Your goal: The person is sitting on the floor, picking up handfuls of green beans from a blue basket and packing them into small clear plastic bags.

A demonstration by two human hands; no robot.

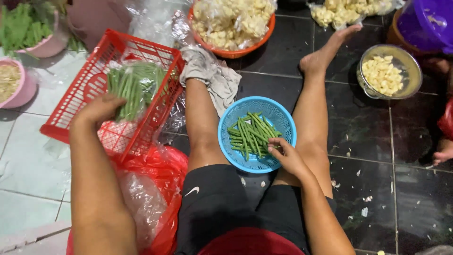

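Note:
I sit on the floor with legs stretched out. My left hand (100, 108) reaches into a tilted red plastic crate (89, 85) and grips a clear bag of long green beans (134, 85). My right hand (285, 153) rests on the near rim of a round blue basket (278, 118) between my legs, fingers touching the cut green beans (250, 134) piled inside it.
An orange bowl of pale cut vegetable pieces (231, 21) stands ahead, a metal bowl of pale chunks (388, 71) at right, a purple tub (424, 21) beyond it. Pink bowls (21, 89) at left, red plastic bag (160, 174) by my hip, grey cloth (214, 75).

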